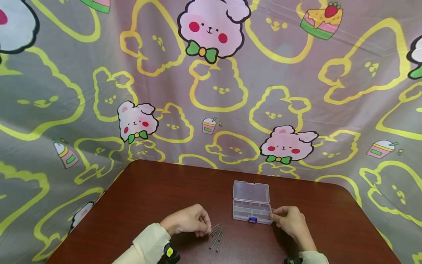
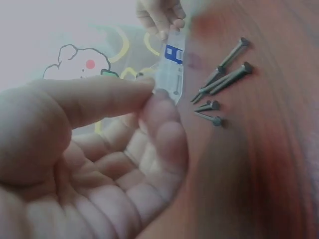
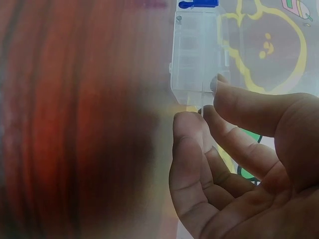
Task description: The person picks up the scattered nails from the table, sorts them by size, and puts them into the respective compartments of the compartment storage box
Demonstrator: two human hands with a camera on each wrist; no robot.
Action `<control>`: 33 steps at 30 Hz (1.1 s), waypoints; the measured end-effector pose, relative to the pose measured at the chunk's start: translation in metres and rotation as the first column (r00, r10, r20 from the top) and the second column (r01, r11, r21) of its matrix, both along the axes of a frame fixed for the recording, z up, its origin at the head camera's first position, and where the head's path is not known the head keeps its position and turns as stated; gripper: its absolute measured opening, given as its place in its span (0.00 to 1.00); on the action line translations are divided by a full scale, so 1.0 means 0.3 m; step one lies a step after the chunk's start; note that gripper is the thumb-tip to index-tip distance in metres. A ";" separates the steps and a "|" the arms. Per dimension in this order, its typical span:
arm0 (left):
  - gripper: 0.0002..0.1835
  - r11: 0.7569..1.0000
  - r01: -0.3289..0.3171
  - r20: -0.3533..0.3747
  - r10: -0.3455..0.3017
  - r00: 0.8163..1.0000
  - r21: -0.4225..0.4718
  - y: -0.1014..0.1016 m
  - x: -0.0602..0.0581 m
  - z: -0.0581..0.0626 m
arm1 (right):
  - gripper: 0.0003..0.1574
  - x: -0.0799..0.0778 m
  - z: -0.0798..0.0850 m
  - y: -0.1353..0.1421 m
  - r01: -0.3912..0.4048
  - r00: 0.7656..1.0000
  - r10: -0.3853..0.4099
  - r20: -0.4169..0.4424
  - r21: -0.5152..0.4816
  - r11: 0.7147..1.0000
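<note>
Beside a loose group of several grey metal nails (image 2: 232,78) on the table, my left hand (image 1: 191,220) brings thumb and index finger together. A small dark round end, like a nail head (image 2: 139,74), shows just past the thumb, and the rest is hidden by the fingers. My right hand (image 1: 291,220) pinches the right end of a clear plastic compartment box (image 1: 239,218) between thumb and fingers. The box lies flat, its lid (image 1: 251,192) raised at the back and its blue latch (image 1: 252,220) facing front. Through its wall, a small nail head (image 3: 179,18) shows near the latch.
A dark reddish-brown wooden table (image 1: 158,190) carries everything. Behind it and at both sides hangs a grey curtain (image 1: 227,121) with cartoon bears. The nails lie left of the box, between the two hands.
</note>
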State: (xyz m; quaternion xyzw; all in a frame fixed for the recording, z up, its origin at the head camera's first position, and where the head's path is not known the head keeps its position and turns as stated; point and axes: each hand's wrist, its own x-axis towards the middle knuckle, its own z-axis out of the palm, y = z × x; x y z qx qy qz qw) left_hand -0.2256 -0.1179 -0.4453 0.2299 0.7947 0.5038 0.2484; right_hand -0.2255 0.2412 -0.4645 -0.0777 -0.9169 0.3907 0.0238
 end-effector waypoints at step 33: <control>0.09 0.979 -0.104 0.178 0.072 0.981 0.177 0.107 -0.150 -0.021 | 0.08 -0.001 -0.005 0.004 0.008 1.000 -0.008 -0.005 0.019 1.000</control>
